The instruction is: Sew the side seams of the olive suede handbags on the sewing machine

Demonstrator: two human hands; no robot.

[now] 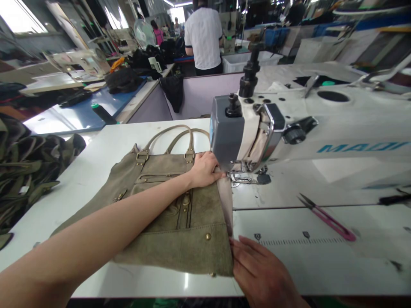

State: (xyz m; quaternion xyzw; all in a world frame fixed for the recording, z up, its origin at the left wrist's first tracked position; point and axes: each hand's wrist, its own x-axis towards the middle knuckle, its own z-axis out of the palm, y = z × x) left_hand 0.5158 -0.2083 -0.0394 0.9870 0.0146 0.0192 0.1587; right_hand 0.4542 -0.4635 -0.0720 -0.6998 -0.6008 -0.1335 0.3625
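Observation:
An olive-green handbag [205, 214] with brass studs, straps and two loop handles lies flat on the white sewing table. My left hand [205, 170] rests on its upper right side, fingers bent and gripping the edge close to the presser foot [242, 177] of the sewing machine [308, 119]. A pale lining strip [225, 199] shows along the bag's right edge. At the lower right corner my right hand [261, 269] pinches that edge, its thumb side partly hidden. The needle itself is hard to make out.
Thread snips [330, 220] with a pink handle lie to the right, near a printed ruler scale [298, 242]. A heap of dark olive bags [28, 171] sits at the left. A thread cone [103, 113] stands behind. A person in a white shirt [203, 38] stands farther back.

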